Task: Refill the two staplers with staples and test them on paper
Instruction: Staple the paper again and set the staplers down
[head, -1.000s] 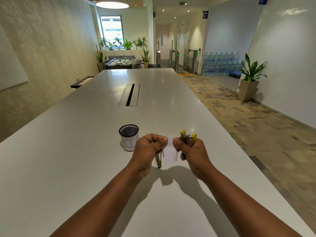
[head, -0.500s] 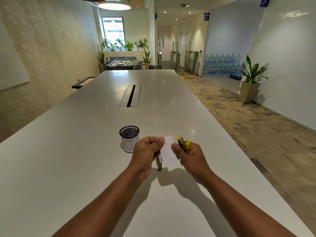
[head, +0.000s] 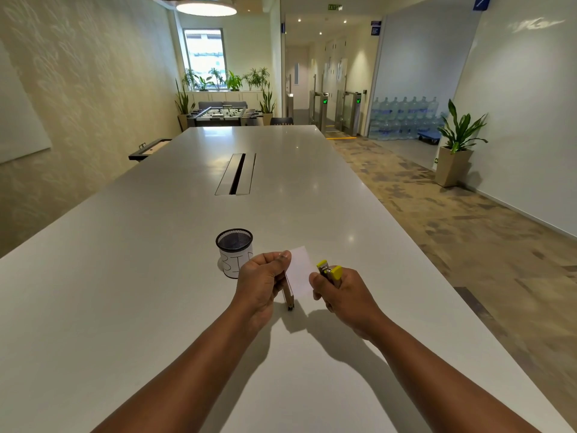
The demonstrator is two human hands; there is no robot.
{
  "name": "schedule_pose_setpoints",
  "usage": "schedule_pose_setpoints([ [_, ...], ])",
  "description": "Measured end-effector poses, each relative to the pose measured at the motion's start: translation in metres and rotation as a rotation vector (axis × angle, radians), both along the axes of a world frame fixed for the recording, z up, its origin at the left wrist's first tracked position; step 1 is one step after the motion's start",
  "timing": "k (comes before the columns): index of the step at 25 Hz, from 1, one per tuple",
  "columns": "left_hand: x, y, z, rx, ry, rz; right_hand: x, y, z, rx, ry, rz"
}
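My left hand [head: 260,281] pinches a small white slip of paper [head: 300,270] by its left edge and also grips a slim tan stapler [head: 288,295] that points down toward the table. To the right, my right hand [head: 342,295] is closed around a yellow stapler [head: 329,272] whose yellow ends stick up above the fist, jaws slightly apart. The paper's right edge nearly touches my right thumb. Both hands hover just above the white table [head: 156,276].
A black mesh cup [head: 234,256] with a white label reading "BIN" stands just left of my left hand. A cable slot [head: 236,174] lies farther up the table's middle. The table's right edge runs close to my right forearm, floor beyond.
The yellow stapler has come away from the paper and shifted right. The paper now tilts up, held by my left hand alone. Both hands sank slightly toward the table.
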State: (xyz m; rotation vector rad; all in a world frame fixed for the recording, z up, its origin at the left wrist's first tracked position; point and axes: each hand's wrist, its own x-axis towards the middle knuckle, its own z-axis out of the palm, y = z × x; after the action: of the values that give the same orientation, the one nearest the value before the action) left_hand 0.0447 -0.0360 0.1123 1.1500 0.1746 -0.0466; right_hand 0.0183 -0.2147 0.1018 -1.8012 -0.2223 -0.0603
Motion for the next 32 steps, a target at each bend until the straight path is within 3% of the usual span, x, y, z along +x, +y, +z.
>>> schedule_pose_setpoints([
  [8, -0.003, 0.001, -0.003, -0.024, 0.026, 0.002, 0.006, -0.004, -0.01, 0.045, -0.07, -0.142],
  [13, -0.01, 0.007, -0.009, 0.158, -0.01, -0.191, 0.013, -0.007, -0.004, 0.236, 0.009, -0.299],
  [18, -0.017, 0.005, -0.007, 0.267, -0.017, -0.363, 0.013, -0.008, 0.001, 0.167, -0.006, -0.208],
  [24, -0.015, 0.002, -0.008, 0.343, -0.066, -0.248, 0.012, -0.008, 0.001, 0.139, 0.021, -0.145],
  [32, -0.016, 0.001, -0.005, 0.203, -0.134, -0.063, 0.003, 0.002, -0.015, 0.252, 0.182, 0.023],
])
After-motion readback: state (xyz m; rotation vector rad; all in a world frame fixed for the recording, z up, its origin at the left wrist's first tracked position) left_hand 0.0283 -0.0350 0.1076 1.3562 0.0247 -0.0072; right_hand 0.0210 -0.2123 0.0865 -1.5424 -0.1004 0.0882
